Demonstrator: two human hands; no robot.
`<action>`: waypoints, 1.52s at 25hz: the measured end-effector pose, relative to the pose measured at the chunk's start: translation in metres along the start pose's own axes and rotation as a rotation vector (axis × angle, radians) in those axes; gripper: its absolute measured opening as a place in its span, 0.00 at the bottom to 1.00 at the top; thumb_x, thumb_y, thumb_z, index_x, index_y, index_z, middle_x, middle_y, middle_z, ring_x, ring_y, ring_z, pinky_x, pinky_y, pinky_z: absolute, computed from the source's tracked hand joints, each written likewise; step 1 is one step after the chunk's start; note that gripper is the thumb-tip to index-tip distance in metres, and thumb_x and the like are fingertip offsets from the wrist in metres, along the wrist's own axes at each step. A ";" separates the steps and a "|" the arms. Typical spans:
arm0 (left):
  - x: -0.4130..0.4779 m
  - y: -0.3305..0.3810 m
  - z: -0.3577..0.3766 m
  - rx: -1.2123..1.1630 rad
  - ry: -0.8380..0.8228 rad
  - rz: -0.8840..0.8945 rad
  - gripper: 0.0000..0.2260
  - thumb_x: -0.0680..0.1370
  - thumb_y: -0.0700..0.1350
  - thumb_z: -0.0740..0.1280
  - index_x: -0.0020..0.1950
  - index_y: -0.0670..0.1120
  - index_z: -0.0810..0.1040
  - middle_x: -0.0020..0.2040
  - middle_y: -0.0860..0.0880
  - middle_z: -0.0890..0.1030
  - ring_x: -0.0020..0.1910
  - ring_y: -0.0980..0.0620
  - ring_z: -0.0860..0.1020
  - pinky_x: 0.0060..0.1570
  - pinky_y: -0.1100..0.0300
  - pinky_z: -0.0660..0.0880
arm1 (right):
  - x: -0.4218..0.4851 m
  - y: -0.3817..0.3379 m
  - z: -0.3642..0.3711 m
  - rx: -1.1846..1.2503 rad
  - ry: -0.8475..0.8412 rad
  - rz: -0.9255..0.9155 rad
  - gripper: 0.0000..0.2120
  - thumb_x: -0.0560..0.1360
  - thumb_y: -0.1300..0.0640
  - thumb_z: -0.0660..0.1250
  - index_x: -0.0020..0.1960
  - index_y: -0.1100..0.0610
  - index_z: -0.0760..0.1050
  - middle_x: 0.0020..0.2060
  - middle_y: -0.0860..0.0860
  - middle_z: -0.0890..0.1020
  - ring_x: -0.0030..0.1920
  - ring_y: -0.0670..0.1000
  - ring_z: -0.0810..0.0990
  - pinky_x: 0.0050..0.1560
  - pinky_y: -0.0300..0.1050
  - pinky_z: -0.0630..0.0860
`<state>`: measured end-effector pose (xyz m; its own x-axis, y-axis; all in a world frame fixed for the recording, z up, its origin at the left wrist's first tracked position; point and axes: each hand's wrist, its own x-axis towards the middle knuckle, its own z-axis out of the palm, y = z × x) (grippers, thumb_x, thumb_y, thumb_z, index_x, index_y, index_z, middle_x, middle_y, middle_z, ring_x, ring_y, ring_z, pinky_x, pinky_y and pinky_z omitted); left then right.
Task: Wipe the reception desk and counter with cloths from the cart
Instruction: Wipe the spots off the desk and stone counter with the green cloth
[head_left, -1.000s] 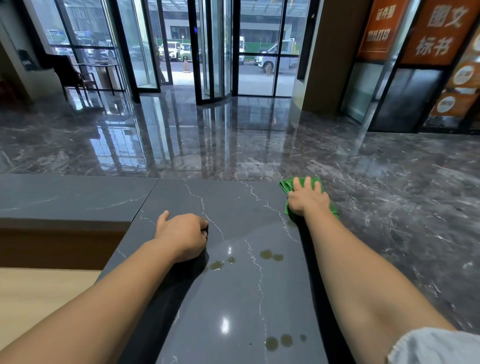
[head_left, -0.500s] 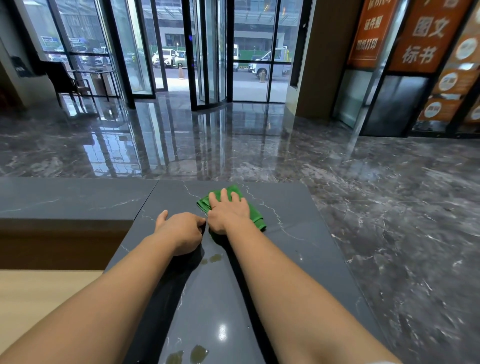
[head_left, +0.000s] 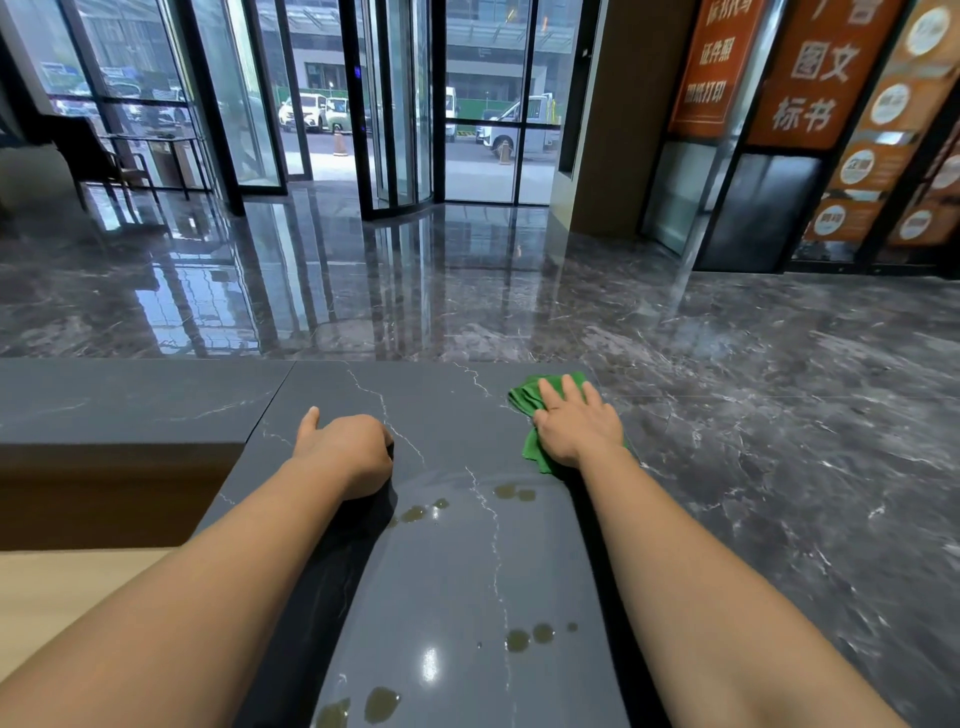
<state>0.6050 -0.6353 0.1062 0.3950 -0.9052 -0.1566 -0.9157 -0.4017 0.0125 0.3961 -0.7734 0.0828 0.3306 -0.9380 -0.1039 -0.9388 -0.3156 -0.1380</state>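
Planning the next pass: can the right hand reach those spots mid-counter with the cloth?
Probably yes. The right hand presses the cloth flat just beyond the spots, with only bare counter between; the left hand rests off to the side.

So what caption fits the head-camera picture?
Right hand presses a green cloth on the grey counter; left hand rests beside brownish spots.

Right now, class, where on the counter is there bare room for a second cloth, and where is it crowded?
Bare: the strip between the left hand and the green cloth; the counter's left section beyond that hand; the stretch between the greenish spots by the hands and the next group nearer. Crowded: the right corner, under the right hand pressing the cloth.
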 end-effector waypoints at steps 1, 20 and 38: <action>-0.001 -0.001 0.000 -0.001 0.000 0.005 0.17 0.76 0.39 0.55 0.57 0.51 0.80 0.58 0.51 0.81 0.62 0.50 0.75 0.74 0.47 0.40 | -0.002 0.008 -0.001 0.008 0.003 0.037 0.26 0.83 0.50 0.46 0.79 0.47 0.44 0.79 0.50 0.43 0.78 0.56 0.42 0.76 0.58 0.49; -0.009 -0.006 0.002 -0.022 -0.019 0.064 0.17 0.80 0.43 0.52 0.62 0.51 0.77 0.58 0.52 0.80 0.61 0.50 0.75 0.73 0.43 0.38 | -0.058 -0.131 0.028 -0.011 -0.012 -0.192 0.27 0.83 0.52 0.48 0.79 0.48 0.44 0.79 0.52 0.43 0.78 0.58 0.41 0.76 0.59 0.43; -0.100 -0.037 -0.006 -0.205 -0.009 0.191 0.23 0.83 0.56 0.52 0.77 0.51 0.61 0.71 0.50 0.71 0.74 0.50 0.64 0.75 0.45 0.41 | -0.100 -0.022 0.013 -0.005 0.029 0.192 0.27 0.82 0.55 0.47 0.80 0.49 0.44 0.79 0.52 0.43 0.78 0.57 0.43 0.77 0.57 0.45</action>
<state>0.5999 -0.5302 0.1273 0.2147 -0.9664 -0.1411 -0.9389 -0.2440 0.2425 0.3851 -0.6708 0.0829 0.1423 -0.9848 -0.0993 -0.9848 -0.1308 -0.1138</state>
